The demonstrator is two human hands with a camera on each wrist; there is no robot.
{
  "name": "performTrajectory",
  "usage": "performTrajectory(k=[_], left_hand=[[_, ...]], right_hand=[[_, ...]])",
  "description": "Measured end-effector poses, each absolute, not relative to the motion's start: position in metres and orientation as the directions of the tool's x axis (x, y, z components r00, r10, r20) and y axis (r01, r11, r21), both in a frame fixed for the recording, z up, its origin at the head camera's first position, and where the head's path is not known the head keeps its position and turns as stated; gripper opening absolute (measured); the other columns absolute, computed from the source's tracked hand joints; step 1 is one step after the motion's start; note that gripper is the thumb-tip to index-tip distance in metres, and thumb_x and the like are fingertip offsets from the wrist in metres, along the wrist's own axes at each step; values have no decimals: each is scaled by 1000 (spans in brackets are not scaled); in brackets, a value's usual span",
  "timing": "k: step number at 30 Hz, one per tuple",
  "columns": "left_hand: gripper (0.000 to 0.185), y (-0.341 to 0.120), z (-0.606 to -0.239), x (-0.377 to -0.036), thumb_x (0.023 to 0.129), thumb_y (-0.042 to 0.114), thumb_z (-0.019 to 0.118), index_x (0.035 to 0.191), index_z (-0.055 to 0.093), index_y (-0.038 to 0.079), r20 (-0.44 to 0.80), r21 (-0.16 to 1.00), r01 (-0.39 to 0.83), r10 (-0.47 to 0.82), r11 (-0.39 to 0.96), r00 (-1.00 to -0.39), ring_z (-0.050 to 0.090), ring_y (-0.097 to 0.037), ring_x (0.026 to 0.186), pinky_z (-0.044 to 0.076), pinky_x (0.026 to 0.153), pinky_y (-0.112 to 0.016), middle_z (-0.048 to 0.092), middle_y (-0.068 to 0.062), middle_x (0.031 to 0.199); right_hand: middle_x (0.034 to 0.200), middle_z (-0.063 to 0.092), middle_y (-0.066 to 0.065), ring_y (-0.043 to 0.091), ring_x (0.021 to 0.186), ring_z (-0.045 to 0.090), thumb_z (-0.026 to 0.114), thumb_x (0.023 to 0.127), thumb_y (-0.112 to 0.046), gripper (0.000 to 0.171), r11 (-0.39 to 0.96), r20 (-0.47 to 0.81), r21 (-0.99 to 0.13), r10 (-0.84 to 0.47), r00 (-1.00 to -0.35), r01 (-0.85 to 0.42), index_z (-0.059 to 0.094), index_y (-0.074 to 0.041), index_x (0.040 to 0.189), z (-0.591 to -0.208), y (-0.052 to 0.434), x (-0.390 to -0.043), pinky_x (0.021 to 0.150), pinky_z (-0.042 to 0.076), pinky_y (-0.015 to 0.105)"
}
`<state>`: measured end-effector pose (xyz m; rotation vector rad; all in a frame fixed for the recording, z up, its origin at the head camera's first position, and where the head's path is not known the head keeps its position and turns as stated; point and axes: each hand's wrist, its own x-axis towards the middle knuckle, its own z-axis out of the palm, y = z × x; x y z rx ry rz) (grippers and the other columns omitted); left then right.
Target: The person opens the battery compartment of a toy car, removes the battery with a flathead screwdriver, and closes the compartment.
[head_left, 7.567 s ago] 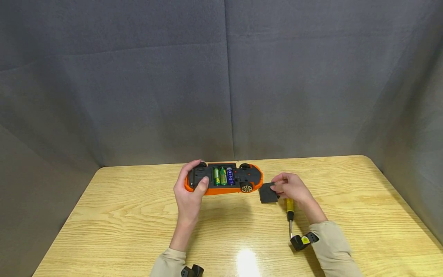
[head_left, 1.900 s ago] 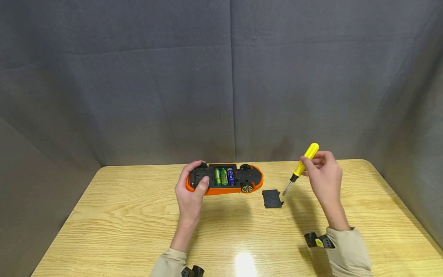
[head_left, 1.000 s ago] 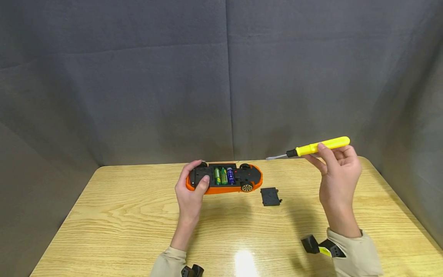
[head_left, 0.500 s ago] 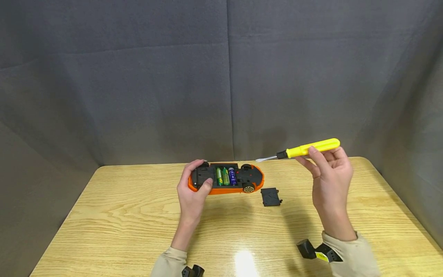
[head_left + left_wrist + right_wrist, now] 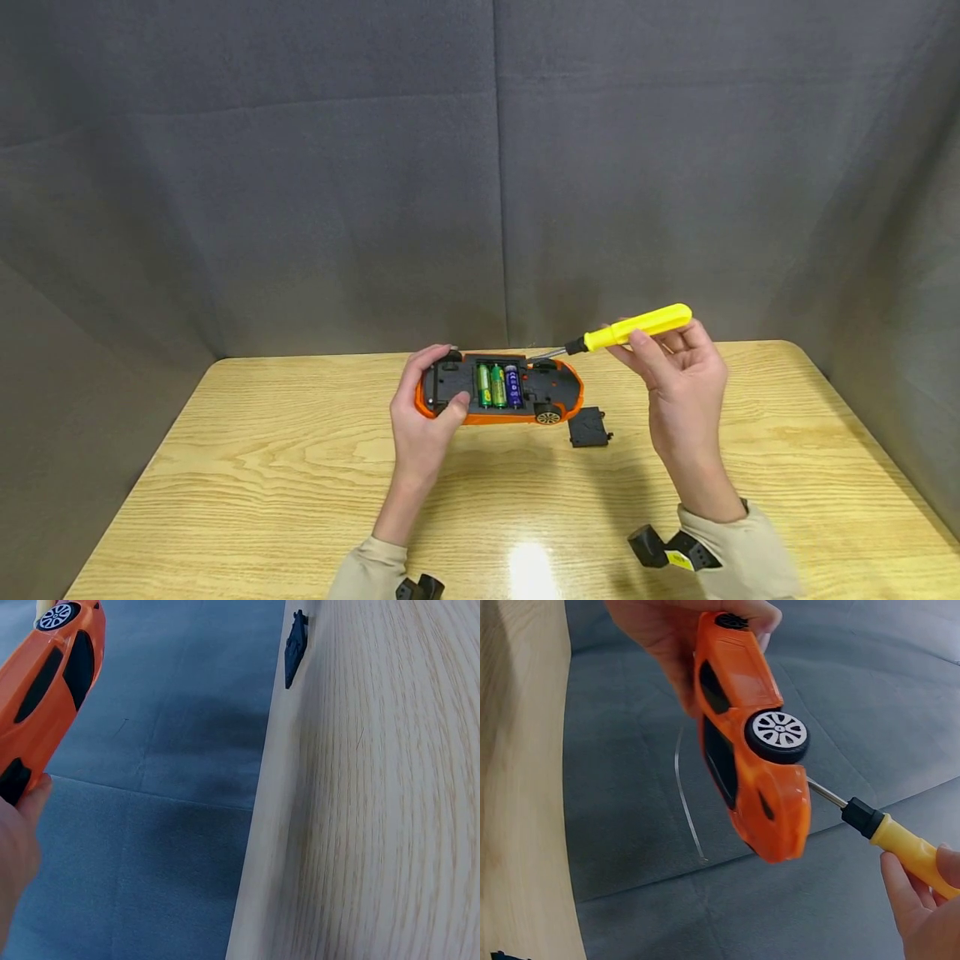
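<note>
My left hand (image 5: 420, 429) grips an orange toy car (image 5: 555, 385) by its left end, underside facing me, raised off the table. In its uncovered battery bay lie two green batteries (image 5: 498, 387) and a purple one (image 5: 513, 386). My right hand (image 5: 686, 400) holds a yellow-handled screwdriver (image 5: 637, 327) between thumb and fingers. The metal shaft reaches the car's underside by the bay's upper right corner; whether the tip touches is unclear. In the right wrist view the car body (image 5: 769, 802) hides that tip. A black battery cover (image 5: 588, 427) lies on the table below the car's right end.
The pale wooden table (image 5: 262, 475) ends at a grey cloth wall (image 5: 360, 208). A thin pale strand (image 5: 684, 802) shows beside the car in the right wrist view. Both wrists wear black cameras, such as the right wrist camera (image 5: 648, 546).
My right hand laid the black cover on the table and picked up the screwdriver. It swung the shaft level, then moved left to the car. The car shifted slightly right.
</note>
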<state>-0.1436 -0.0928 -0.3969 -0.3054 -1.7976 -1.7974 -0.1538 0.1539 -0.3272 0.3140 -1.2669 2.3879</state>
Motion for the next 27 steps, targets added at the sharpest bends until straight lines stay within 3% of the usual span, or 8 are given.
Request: performTrajectory(k=[9, 15, 27], left_hand=[[56, -91, -395, -142, 76, 4, 66, 132, 62, -2, 584, 809, 584, -205, 65, -786, 59, -28, 113, 58, 89, -26, 60, -15, 132], [58, -89, -393, -141, 74, 4, 69, 131, 62, -2, 645, 763, 639, -183, 98, -742, 60, -27, 112, 57, 90, -26, 62, -18, 130], [57, -87, -396, -140, 75, 3, 69, 131, 62, -3, 669, 743, 656, -159, 132, -726, 60, -25, 114, 57, 93, -25, 62, -19, 129]], right_hand=[[102, 71, 19, 31, 97, 76, 59, 93, 20, 24, -486, 420, -730, 237, -876, -481, 60, 7, 113, -333, 147, -158, 86, 60, 44], [103, 72, 21, 32, 97, 76, 62, 93, 17, 22, -416, 483, -732, 241, -842, -539, 62, 8, 113, -332, 142, -158, 86, 60, 43], [107, 73, 21, 28, 99, 75, 64, 94, 14, 22, -278, 545, -771, 178, -819, -573, 62, 11, 115, -331, 139, -157, 87, 60, 40]])
